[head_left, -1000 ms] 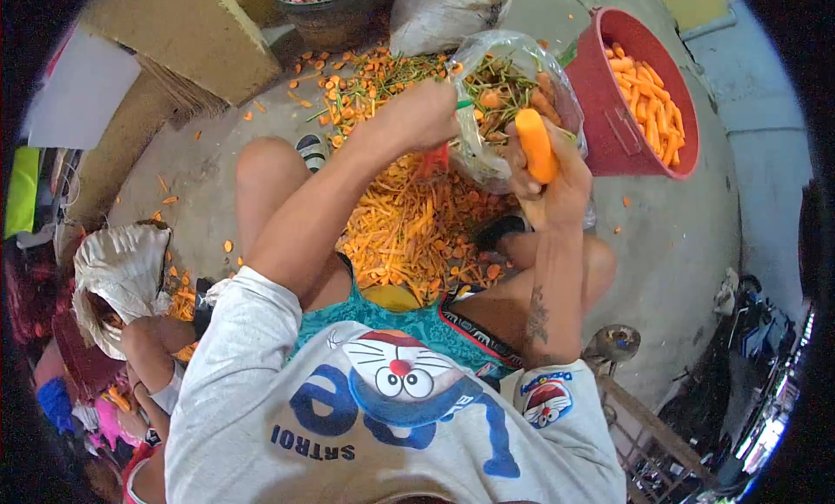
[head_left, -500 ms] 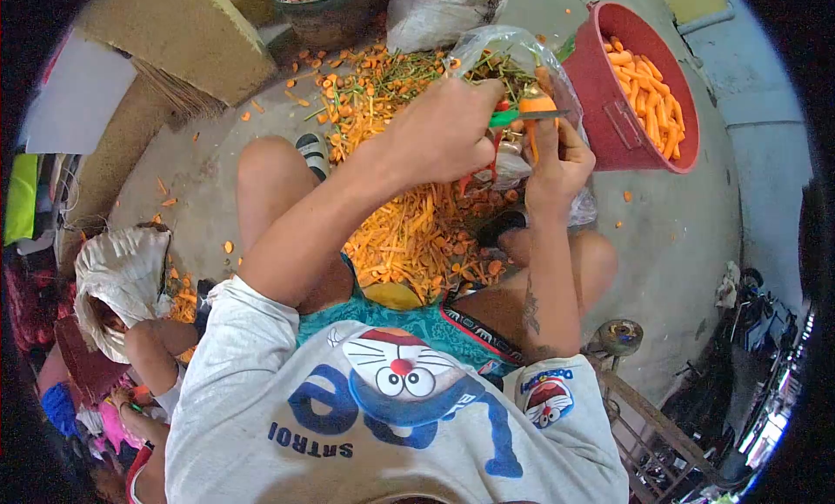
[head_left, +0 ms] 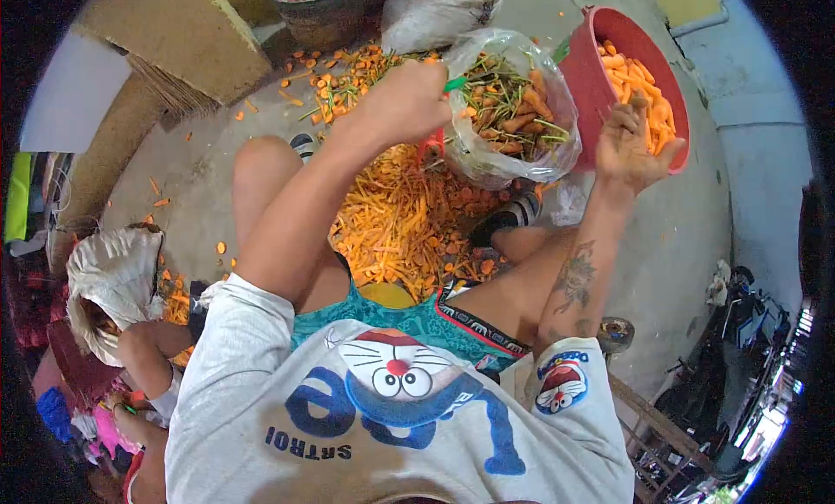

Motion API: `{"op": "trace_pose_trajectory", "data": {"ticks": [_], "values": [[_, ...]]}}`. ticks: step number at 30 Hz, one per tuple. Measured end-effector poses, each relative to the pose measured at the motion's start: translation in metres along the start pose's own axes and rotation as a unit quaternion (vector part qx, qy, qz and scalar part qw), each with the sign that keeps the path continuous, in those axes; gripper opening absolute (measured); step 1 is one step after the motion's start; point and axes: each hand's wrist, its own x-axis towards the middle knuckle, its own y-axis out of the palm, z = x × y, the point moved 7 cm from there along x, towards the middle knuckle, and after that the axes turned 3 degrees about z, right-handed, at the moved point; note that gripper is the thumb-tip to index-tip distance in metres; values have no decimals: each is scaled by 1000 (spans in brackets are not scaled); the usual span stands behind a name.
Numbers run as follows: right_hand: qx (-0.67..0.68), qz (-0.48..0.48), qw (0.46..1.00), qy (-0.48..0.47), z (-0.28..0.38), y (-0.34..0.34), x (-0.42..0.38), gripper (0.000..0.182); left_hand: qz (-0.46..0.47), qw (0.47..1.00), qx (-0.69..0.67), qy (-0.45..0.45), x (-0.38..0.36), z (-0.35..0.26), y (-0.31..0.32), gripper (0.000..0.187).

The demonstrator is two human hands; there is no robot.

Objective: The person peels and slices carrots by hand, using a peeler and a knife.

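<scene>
Plainly, right grip clenches green handle; left grip splayed (smooth, tapered carrots beyond).

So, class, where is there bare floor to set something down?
One patch of floor lies between the left knee, tan block and pale sack, bare but for orange scraps. Another, apparently bare, lies between the red tub, right forearm and bluish wall. It's crowded between the legs, where orange peelings heap, and around the clear bag.
</scene>
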Motion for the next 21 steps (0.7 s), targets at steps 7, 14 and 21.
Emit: {"op": "trace_pose_trajectory", "data": {"ticks": [7, 14, 21], "values": [[-362, -21, 913, 189, -85, -91, 48, 42, -51, 998, 5, 34, 2, 5, -8, 28], [-940, 108, 319, 61, -70, -190, 144, 45, -48, 999, 9, 7, -5, 17, -28, 29], [-959, 132, 251, 6, -91, -196, 114, 61, -75, 997, 21, 20, -4, 29, -37, 27]]}}
